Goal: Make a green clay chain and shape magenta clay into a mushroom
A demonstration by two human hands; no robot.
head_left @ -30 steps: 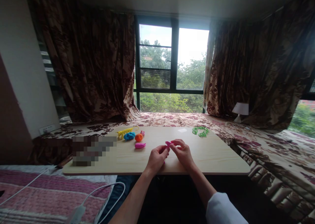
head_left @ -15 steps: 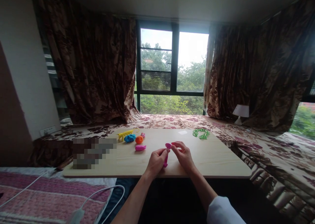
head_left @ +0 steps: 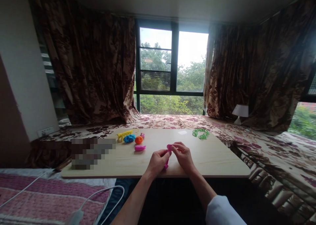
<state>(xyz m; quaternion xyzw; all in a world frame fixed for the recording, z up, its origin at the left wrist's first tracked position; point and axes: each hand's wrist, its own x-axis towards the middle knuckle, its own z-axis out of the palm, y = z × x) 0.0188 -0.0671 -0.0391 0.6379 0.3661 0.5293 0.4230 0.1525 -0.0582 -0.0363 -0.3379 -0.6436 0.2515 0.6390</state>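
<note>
Over the front part of the table, my left hand (head_left: 158,160) pinches a soft pink piece (head_left: 169,147) that looks like modelling clay. Its rounded upper part shows above the fingertips, while a darker pink end (head_left: 166,166) hangs beneath them. From the other side, my right hand (head_left: 182,155) has its thumb and index finger closed on the edge of the same upper part; its remaining fingers are bent. To the left lies a separate pink lump (head_left: 140,148). Fingers hide the middle of the held piece.
An orange ball (head_left: 138,139), a blue lump (head_left: 129,138), a yellow piece (head_left: 124,134) and a small pink bit (head_left: 142,135) lie at the table's back left. A green looped strand (head_left: 200,133) is at the back right. The pale tabletop (head_left: 209,159) ends before the curtained window ledge.
The upper part of the pink piece has changed from a wide cup-like outline to a narrower one between my fingertips. Both hands stay nearly in place; the whole view has shifted slightly.
</note>
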